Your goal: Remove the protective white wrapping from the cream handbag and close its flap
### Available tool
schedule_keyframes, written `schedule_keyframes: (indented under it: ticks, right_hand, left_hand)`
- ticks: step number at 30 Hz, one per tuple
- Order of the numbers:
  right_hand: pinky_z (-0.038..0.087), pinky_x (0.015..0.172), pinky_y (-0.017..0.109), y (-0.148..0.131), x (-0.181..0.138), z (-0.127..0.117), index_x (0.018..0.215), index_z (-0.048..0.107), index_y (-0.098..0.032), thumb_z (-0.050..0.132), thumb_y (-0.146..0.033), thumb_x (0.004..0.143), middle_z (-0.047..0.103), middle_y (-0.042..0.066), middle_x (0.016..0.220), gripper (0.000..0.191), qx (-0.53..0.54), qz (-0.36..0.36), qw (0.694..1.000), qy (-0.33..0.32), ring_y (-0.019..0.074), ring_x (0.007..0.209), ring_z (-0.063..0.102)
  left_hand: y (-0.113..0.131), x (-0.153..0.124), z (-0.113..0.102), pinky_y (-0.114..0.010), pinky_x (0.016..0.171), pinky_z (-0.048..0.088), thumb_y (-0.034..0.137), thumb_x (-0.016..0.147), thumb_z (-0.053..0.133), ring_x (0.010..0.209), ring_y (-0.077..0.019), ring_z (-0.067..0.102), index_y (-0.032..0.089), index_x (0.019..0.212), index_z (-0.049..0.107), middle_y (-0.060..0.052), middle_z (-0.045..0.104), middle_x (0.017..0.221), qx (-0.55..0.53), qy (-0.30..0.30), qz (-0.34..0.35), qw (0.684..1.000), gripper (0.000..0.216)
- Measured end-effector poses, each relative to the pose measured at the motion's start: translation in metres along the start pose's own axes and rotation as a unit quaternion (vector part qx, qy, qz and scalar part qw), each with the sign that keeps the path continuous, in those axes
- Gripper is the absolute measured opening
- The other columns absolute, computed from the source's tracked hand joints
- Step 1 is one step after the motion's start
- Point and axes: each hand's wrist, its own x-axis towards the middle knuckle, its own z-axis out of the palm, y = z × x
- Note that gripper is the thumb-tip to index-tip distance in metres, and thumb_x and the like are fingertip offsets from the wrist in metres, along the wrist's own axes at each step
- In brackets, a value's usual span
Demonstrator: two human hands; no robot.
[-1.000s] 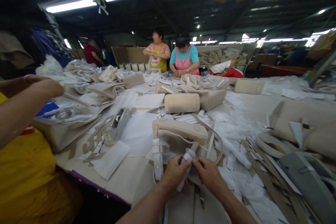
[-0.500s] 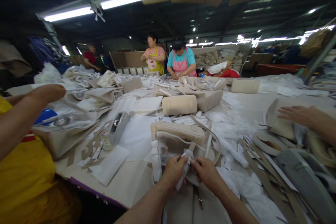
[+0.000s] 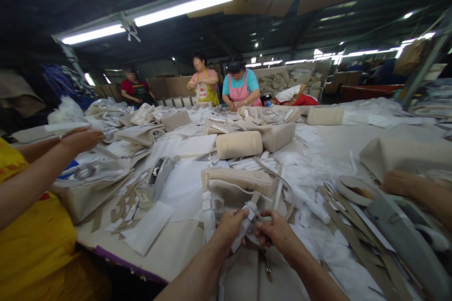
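My left hand [image 3: 229,226] and my right hand [image 3: 276,231] meet low in the middle, both closed on a strip of white paper wrap [image 3: 245,223] wound on the strap of a beige handbag [image 3: 237,182]. The bag lies on its side just beyond my fingers, its thin strap [image 3: 286,188] looping to the right. More white paper hangs from the bag's left end.
A tape dispenser [image 3: 154,181] sits left of the bag. Beige bags [image 3: 239,144], paper sheets and cardboard strips [image 3: 356,230] cover the table. A person in yellow [image 3: 31,207] works at my left; another person's arm [image 3: 416,190] reaches in from the right. Several people stand at the far side.
My hands have stayed on the wrap, shifting slightly along it. The arm at the right has pulled back and lower. The left neighbour's hand has dropped toward the table.
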Motion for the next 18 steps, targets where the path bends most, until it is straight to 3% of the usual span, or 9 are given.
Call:
schedule_keyframes:
  ticks: [7, 12, 14, 18]
  right_hand:
    - [0.039, 0.039, 0.023, -0.011, 0.011, 0.008, 0.127, 0.026, -0.017, 0.043, -0.019, 0.076, 0.061, -0.005, 0.059, 0.054, -0.103, -0.040, 0.994, 0.012, 0.0123, 0.036, 0.052]
    - [0.045, 0.064, 0.033, -0.010, 0.014, 0.002, 0.128, 0.038, -0.018, 0.056, -0.026, 0.074, 0.066, 0.005, 0.076, 0.058, -0.263, -0.101, 0.955, 0.096, 0.0238, 0.071, 0.064]
    - [0.045, 0.068, 0.036, -0.004, 0.014, 0.002, 0.128, 0.040, -0.015, 0.053, -0.030, 0.079, 0.066, 0.010, 0.083, 0.052, -0.357, -0.180, 0.904, 0.151, 0.0263, 0.079, 0.063]
    - [0.043, 0.080, 0.037, 0.004, 0.016, 0.002, 0.128, 0.041, -0.018, 0.044, -0.021, 0.086, 0.062, 0.013, 0.105, 0.042, -0.482, -0.408, 0.743, 0.222, 0.0228, 0.095, 0.058]
  left_hand:
    - [0.001, 0.001, -0.003, -0.018, 0.029, 0.030, 0.039, 0.082, 0.046, 0.032, -0.0071, 0.042, 0.011, 0.075, 0.056, -0.002, 0.058, 0.054, 0.005, -0.014, -0.009, 1.000, 0.030]
    - [-0.002, 0.006, -0.006, -0.019, 0.028, 0.029, 0.044, 0.081, 0.048, 0.029, -0.0086, 0.042, 0.015, 0.080, 0.050, 0.003, 0.052, 0.051, 0.016, 0.015, -0.014, 1.000, 0.029]
    - [-0.002, 0.006, -0.006, -0.020, 0.028, 0.029, 0.046, 0.080, 0.047, 0.029, -0.0089, 0.042, 0.015, 0.080, 0.050, 0.004, 0.051, 0.050, 0.020, 0.008, -0.016, 1.000, 0.030]
    - [0.002, 0.001, -0.006, -0.020, 0.031, 0.030, 0.049, 0.079, 0.048, 0.034, -0.0097, 0.044, 0.014, 0.080, 0.052, 0.003, 0.051, 0.053, 0.042, 0.012, 0.004, 0.999, 0.036]
